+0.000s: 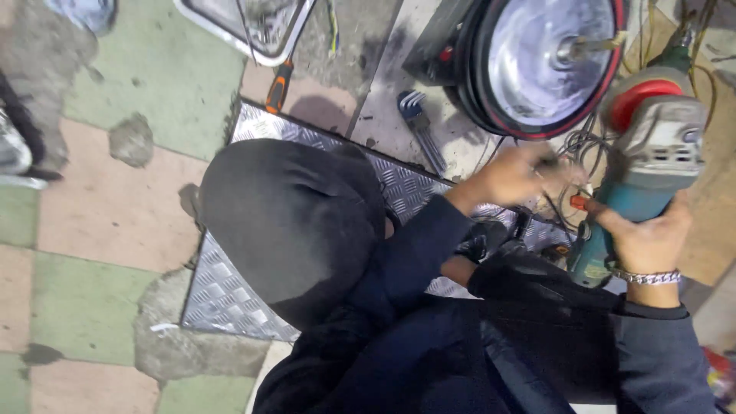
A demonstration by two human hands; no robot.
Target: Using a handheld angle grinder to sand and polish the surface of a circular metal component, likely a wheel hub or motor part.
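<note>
Teal plastic and grey metal fill our right hand (648,238): we grip the body of an angle grinder (640,180), fingers wrapped shut around it, its red-ringed head raised toward the wheel (548,57). That wheel, a shiny silver hub motor inside a black tyre with a red rim line, is our landmark. Just below it, our left hand (510,176) pinches at the bundle of wires (583,146) trailing from the wheel, fingers closed on them, though which strand we cannot tell. Left of the wheel, a set of hex keys (418,115) lies on the concrete, and farther left an orange-handled screwdriver (280,86) lies by a white tray. Below the wheel, a sheet of diamond-tread plate (230,284) sits under our knee (295,222).

We judge this the setting-up step: wires being moved clear before the grinder meets anything. The next move calls for 2 things, we think: the wires held well away from the disc, and a firmer grip on the grinder.
</note>
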